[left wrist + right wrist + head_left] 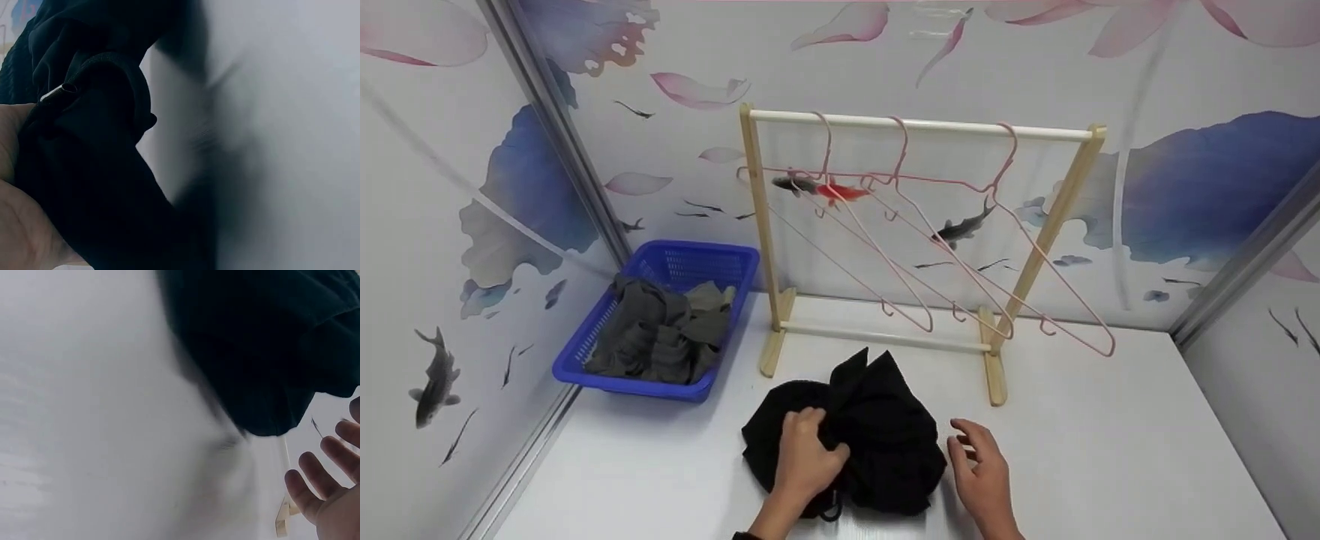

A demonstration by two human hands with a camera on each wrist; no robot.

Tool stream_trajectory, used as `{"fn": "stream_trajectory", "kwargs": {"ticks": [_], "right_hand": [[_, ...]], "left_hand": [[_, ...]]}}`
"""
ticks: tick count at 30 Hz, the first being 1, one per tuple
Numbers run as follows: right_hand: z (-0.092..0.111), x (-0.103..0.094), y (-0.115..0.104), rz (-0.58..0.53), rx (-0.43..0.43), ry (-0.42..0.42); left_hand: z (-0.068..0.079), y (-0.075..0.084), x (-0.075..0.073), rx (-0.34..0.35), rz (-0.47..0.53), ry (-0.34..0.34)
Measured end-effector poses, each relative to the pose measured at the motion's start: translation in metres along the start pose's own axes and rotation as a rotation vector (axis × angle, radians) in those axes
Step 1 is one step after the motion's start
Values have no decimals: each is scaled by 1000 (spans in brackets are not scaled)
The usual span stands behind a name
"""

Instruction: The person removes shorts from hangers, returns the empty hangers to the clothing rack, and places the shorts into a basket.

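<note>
A bunched black garment (889, 442) with a drawstring lies on the white table, two pointed folds sticking up at its far side. My left hand (806, 457) grips its cloth left of the middle, thumb and fingers curled into the fabric. Close up in the left wrist view, the drawstring (138, 90) loops out with a metal tip, beside the palm. Just right of the garment is my right hand (982, 472), its fingers spread and loosely bent, holding nothing. In the right wrist view those fingers (319, 475) stand apart from the dark cloth (253, 354).
Behind the garment stands a small wooden rack (1061, 217) with a white rail (960, 127). Three pink hangers (900, 142) hang from it, their lower ends slanting toward me. At the left, a blue plastic basket (720, 262) holds grey-green clothes (652, 330). Printed panels enclose the table (1110, 420).
</note>
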State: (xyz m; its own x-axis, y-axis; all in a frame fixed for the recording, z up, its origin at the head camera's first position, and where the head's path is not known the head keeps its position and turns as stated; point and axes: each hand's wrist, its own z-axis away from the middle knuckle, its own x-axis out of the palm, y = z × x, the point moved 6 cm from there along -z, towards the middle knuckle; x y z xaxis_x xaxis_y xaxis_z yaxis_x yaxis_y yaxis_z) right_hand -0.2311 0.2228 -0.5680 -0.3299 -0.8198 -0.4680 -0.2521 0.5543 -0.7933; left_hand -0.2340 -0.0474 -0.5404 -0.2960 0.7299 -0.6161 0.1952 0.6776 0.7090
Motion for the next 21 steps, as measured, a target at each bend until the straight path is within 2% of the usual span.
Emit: {"fn": "stream_trajectory", "kwargs": {"ticks": [9,16,21], "right_hand": [[-1,5,0,-12,11,-28],[-2,9,-2,-14,19,-43],[-3,12,-5,-6,12,-50]], "left_hand": [[-7,7,-30,57,31,131],[-14,10,-52,64,67,169],[-22,10,-64,97,66,214]]}}
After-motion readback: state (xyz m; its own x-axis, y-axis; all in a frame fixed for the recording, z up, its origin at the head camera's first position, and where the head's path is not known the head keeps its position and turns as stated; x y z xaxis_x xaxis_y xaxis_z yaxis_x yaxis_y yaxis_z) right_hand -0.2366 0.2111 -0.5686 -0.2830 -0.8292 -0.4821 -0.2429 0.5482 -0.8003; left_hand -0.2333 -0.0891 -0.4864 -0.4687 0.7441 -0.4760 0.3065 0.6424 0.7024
